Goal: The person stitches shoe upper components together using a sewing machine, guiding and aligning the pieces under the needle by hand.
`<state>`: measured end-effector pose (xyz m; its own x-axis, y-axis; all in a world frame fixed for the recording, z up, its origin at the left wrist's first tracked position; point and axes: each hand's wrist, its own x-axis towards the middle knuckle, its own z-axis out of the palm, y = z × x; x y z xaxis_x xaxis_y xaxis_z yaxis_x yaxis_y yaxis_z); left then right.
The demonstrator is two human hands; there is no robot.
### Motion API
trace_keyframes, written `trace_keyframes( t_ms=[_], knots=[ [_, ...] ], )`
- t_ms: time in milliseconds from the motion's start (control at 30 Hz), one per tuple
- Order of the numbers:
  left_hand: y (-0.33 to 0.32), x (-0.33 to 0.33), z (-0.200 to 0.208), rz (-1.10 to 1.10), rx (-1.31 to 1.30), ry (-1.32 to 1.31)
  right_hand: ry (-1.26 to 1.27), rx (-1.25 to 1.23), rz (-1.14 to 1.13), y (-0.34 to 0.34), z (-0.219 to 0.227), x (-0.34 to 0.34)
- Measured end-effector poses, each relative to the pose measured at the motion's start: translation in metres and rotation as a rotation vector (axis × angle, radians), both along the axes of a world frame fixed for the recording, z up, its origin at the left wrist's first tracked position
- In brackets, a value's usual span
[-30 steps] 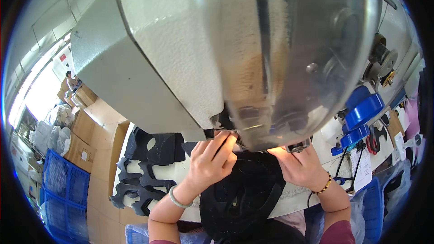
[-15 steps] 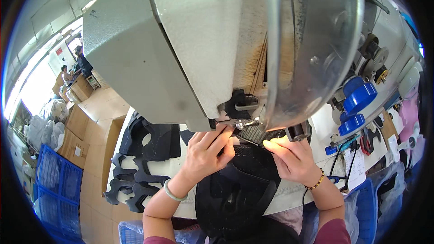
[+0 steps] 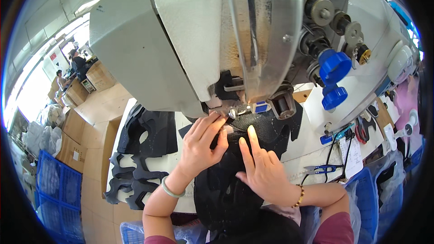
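A black textured fabric piece lies under the presser foot of a grey sewing machine. My left hand is closed at its left edge, fingertips close beside the presser foot. Flat on the fabric, just right of the left hand, my right hand has its index and middle fingers stretched toward the foot and its thumb out to the side. More of the black work hangs down over the table's front edge toward me. My fingers partly hide the stitching spot.
Cut black pieces are stacked left, with curved dark pieces before them. Blue-handled snips and red-handled scissors lie right. Blue tension knobs jut from the machine. Blue crates stand on the floor at left.
My right hand has opened from a pinch at the fabric's right side and moved left, fingers now flat on it. The camera view has shifted, uncovering the snips and more of the fabric.
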<state>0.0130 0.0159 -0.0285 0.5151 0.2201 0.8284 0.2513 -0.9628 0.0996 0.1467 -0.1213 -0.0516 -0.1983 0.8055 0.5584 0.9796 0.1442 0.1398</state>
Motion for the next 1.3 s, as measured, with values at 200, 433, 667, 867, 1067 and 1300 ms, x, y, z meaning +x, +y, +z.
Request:
trace_keyframes(
  t_ms=[200, 433, 667, 867, 1067, 1300],
  knots=[
    [0.002, -0.025, -0.011, -0.462, -0.049, -0.061, 0.258, 0.099, 0.218, 0.013, 0.016, 0.026],
    [-0.021, -0.008, 0.017, 0.036, 0.084, 0.200, 0.360, 0.305, 0.298, 0.045, 0.022, 0.063],
    [-0.013, -0.007, 0.010, 0.006, 0.114, 0.172, 0.433, 0.238, 0.336, 0.052, 0.004, 0.069],
    [-0.006, -0.005, 0.007, -0.033, 0.133, 0.145, 0.421, 0.276, 0.334, 0.050, -0.004, 0.072],
    [-0.014, -0.007, 0.006, 0.092, 0.243, 0.205, 0.471, 0.205, 0.317, 0.050, -0.001, 0.076],
    [-0.025, 0.003, 0.008, 0.050, 0.292, 0.158, 0.567, 0.172, 0.395, 0.047, 0.000, 0.078]
  ],
)
